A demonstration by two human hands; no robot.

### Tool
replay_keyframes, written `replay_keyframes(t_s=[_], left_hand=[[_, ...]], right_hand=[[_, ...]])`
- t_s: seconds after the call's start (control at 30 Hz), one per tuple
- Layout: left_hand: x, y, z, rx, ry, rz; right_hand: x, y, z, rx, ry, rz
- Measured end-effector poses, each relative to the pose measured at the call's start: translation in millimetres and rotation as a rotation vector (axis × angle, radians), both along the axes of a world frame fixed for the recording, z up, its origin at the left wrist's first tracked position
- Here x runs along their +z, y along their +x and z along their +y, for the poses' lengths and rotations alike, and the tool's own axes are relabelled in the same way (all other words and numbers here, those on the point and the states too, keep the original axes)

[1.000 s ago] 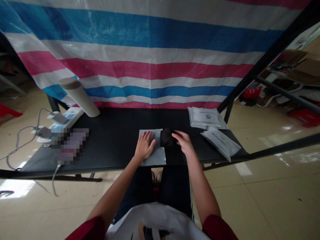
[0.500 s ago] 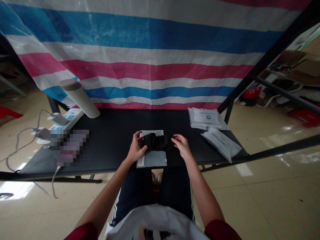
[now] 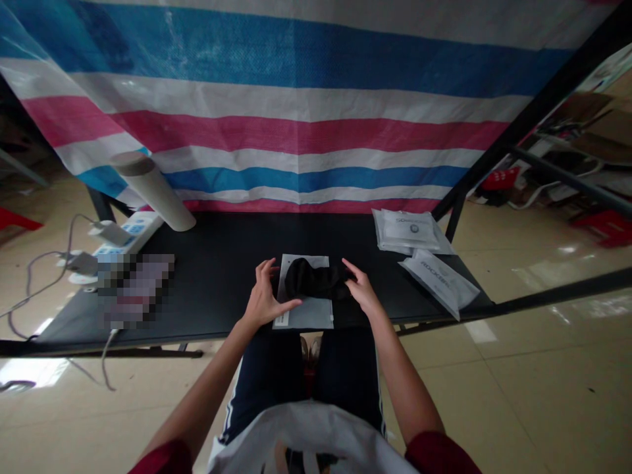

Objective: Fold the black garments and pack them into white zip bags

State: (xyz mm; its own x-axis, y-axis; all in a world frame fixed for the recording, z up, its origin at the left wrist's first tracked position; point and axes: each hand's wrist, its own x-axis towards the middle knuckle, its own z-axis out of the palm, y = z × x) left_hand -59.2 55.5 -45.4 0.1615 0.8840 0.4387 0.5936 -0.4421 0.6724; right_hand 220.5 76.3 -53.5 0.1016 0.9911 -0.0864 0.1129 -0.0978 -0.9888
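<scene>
The person's left hand [image 3: 264, 299] is open, with the fingers spread wide. Its thumb lies low across a flat pale gray bag [image 3: 303, 313], just under a soft black cloth bundle [image 3: 316, 279]. The hand is not gripping anything. The right hand [image 3: 364, 291] is partly open, and its fingertips touch the right end of the bundle. It may be pressing lightly, but I cannot tell if it has a real hold. The bundle lies on the top part of the bag, and the bag lies flat on a black table [image 3: 222, 304]. Soft cloth can slip and puff up, so gentle touches from both sides seem best for keeping it neat and in the middle of the bag. Flat fingers should work better than pinching. To the right are two sealed white packs [image 3: 407, 232], with a second one [image 3: 439, 283] lying at a slant. To the left are a cardboard tube [image 3: 151, 191] and a white power strip [image 3: 129, 236].
</scene>
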Motion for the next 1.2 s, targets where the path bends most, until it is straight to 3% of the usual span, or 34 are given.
replay_keyframes(t_s=[0.1,0.2,0.3,0.53,0.73,0.83,0.97,1.07,1.2], left_hand=[[-6.3,0.5,2.8,0.072,0.001,-0.046],[-12.1,-5.5,7.7,0.289,0.044,-0.196],[-10.7,-14.2,9.6,0.436,0.11,-0.165],[3.1,-15.6,17.6,0.09,0.063,0.167],[17.6,-18.5,39.4,0.005,-0.079,0.242],[33.6,-19.5,31.4,-0.018,-0.012,0.16],[48.8,-21.8,12.1,-0.123,-0.137,-0.135],[52.6,-14.8,5.9,-0.034,-0.178,-0.225],[48.9,21.1,4.9,0.093,-0.071,0.06]], right_hand=[[0.2,0.7,-1.0,0.003,-0.056,0.013],[-3.0,1.4,0.6,-0.051,-0.07,0.04],[-6.7,2.7,3.5,-0.129,-0.06,0.048],[-7.9,4.7,8.3,-0.054,-0.034,-0.007],[-0.6,1.6,9.8,-0.009,0.065,0.126],[8.5,1.1,3.7,-0.085,0.125,0.199],[20.9,4.4,-11.0,0.003,0.124,0.445],[25.2,6.1,-16.5,0.03,0.087,0.535],[21.7,-2.7,-14.2,-0.013,0.068,0.417]])
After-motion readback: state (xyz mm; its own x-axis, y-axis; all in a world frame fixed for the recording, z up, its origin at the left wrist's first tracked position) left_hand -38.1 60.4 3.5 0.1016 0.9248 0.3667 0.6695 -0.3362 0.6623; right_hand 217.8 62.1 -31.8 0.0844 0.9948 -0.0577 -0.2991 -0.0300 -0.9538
